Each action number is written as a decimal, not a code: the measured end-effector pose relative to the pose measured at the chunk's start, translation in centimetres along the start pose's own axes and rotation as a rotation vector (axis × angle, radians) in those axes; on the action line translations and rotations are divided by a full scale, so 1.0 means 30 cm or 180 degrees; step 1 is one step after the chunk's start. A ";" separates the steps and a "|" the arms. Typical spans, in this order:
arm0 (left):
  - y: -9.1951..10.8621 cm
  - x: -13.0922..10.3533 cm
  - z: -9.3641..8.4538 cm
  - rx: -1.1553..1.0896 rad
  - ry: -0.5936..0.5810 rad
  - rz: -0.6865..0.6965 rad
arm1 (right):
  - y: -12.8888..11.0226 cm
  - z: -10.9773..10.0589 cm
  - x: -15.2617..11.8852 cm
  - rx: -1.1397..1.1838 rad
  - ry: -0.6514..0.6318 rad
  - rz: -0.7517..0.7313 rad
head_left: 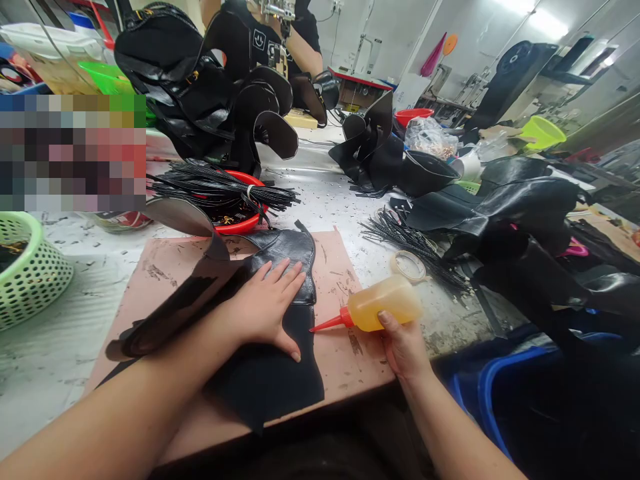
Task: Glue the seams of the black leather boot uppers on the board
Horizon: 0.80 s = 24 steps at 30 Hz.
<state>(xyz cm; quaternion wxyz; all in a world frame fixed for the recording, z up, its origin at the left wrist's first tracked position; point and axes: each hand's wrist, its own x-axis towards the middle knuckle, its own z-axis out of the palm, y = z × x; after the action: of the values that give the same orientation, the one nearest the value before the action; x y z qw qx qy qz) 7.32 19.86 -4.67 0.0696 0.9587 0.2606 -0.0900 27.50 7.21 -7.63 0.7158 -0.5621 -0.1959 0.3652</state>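
Note:
My left hand (270,303) lies flat with fingers spread on a black leather piece (280,373), pressing it to a pinkish board (333,260). Part of the leather curls up at the left, showing its dull underside. In my right hand (407,347) is a squeeze bottle (385,303) of yellow liquid, tilted on its side. Its red nozzle (327,324) points left, and the tip is at the right edge of the leather. I cannot tell whether liquid is coming out.
Behind the board stands a red basket (250,227) topped with bundled black strips (225,187). A green basket (35,273) is at the left. On the right are a tape roll (409,267), more black leather (490,200) and a blue bin (487,387). A person (305,40) sits behind a sewing machine (280,33).

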 end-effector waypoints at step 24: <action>0.002 0.010 0.000 0.0030 -0.0076 0.0009 | -0.012 -0.110 -0.131 -0.0231 0.0034 0.0219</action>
<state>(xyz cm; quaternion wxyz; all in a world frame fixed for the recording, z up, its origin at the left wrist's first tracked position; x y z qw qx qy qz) 7.61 19.97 -4.73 0.0684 0.9583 0.2579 -0.1026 27.31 2.06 -7.74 0.6829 -0.5960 -0.1857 0.3793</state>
